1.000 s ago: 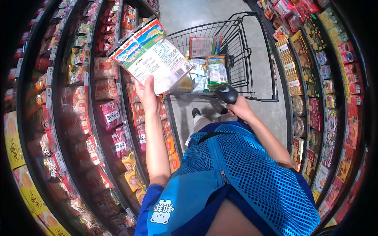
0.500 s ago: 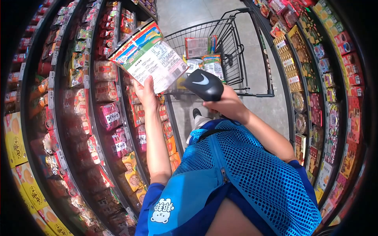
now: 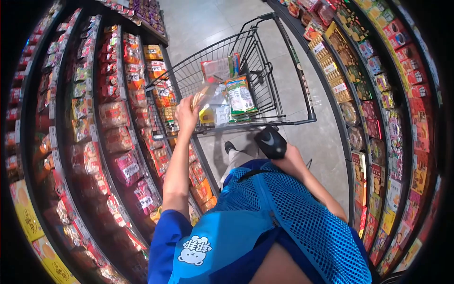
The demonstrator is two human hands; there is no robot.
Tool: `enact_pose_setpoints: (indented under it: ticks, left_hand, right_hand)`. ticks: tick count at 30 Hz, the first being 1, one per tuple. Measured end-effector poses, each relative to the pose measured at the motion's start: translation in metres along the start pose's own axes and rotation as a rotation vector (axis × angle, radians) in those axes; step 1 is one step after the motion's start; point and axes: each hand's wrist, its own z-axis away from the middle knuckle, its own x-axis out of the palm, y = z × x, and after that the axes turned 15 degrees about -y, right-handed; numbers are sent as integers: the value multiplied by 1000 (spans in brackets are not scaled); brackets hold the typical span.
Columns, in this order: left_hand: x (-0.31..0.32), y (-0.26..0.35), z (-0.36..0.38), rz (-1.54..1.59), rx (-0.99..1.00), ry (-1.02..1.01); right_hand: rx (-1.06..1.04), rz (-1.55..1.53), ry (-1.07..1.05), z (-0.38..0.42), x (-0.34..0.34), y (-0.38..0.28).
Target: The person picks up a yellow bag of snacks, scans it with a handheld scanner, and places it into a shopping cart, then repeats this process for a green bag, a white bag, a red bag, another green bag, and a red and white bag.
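Observation:
My left hand (image 3: 188,113) is over the near left part of the black wire shopping cart (image 3: 280,60), its fingers closed on a clear packet (image 3: 202,96) with something brownish inside. Inside the cart lie a red-edged package (image 3: 220,67), a green-edged bag with a white label (image 3: 240,96) and some clear and white packaging (image 3: 220,112). My right hand (image 3: 289,161) grips a black handheld device (image 3: 271,142) with a pale curved mark, held below the cart's near side.
Shelves of packaged food (image 3: 116,118) line the left side. More stocked shelves (image 3: 369,113) rise on the right. Grey tiled floor (image 3: 203,23) runs between them, and my shoe (image 3: 229,146) shows below the cart.
My left hand has moved down over the cart; the large colourful package it held up is no longer raised. My right hand with the device has moved down and right. The cart appears nearer.

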Motion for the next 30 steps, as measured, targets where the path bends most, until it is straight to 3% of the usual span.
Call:
enact_pose_setpoints:
  ticks: [6,9,11,12,14,15,16,17,18,23,24,26,30]
  left_hand:
    - [17,20,-111,-160,87,-126]
    - [39,22,-153,-191,136,145]
    - [52,37,-147,98,148,54]
    - [50,44,-137,234,132,28]
    - [68,56,-88,160,260,202]
    - [61,63,-53,110,268,140]
    - [90,46,-19,278,176,89]
    - [103,41,20,228,199,189]
    - [114,30,54,297,93,134]
    - [49,-15,215,313,-360,262]
    - [35,-36,240,213,-445,325]
    - [-31,-44,266,398,-651,512]
    - [-135,-100,295,357,-641,908]
  right_hand:
    - [355,-53,129,26,0,19]
    - [334,-71,170,25,4,16]
    - [311,-55,181,20,5,17]
    - [308,-82,149,12,3,15]
    - [300,-163,94,-4,4,14]
    - [306,-130,94,-11,6,18]
    - [294,-94,77,-20,8,25]
    - [268,-54,41,-33,10,29]
    - [245,-67,-7,-45,11,25]
    - [146,-9,-263,-88,33,7]
    - [155,7,-318,-92,37,-1]
    - [58,99,-341,-97,51,-21]
    - [-17,189,-458,-115,76,-33]
